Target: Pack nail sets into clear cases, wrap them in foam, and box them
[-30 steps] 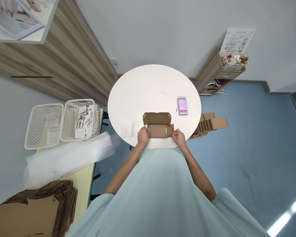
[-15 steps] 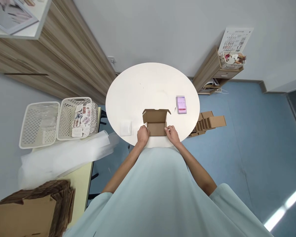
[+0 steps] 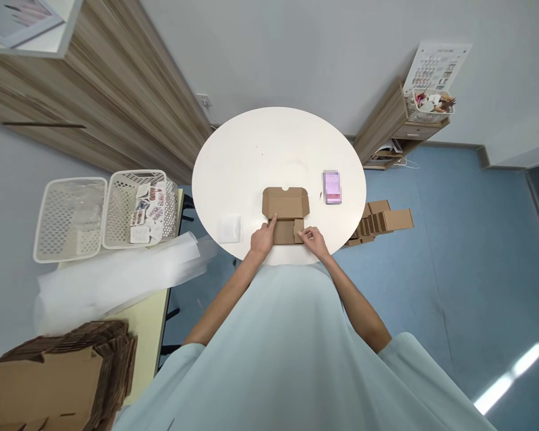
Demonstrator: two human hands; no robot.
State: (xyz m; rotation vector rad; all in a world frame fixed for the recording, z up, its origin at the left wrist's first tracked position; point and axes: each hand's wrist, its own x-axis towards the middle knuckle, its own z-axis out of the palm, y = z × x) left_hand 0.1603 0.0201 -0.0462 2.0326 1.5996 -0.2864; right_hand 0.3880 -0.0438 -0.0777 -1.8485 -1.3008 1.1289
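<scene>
In the head view we see the open cardboard box (image 3: 284, 232) on the desk (image 3: 273, 143), close to us, likely for easy reach. The left hand (image 3: 261, 240) lays a finger over its left side, perhaps to steady it (we cannot tell whether it grips); the right hand (image 3: 315, 243) pinches the right flap (image 3: 298, 227).

1. You stand in a small packing workroom, apparently.
2. At left: flattened cardboard stack (image 3: 40, 383), white sheets (image 3: 117, 284), plastic baskets (image 3: 117, 209) on a side surface (image 3: 148, 329).
3. At your right: folded cartons (image 3: 397, 219) on the blue floor (image 3: 431, 287).
4. Before you: open cardboard box (image 3: 285, 206) on a white surface (image 3: 278, 143).
</scene>
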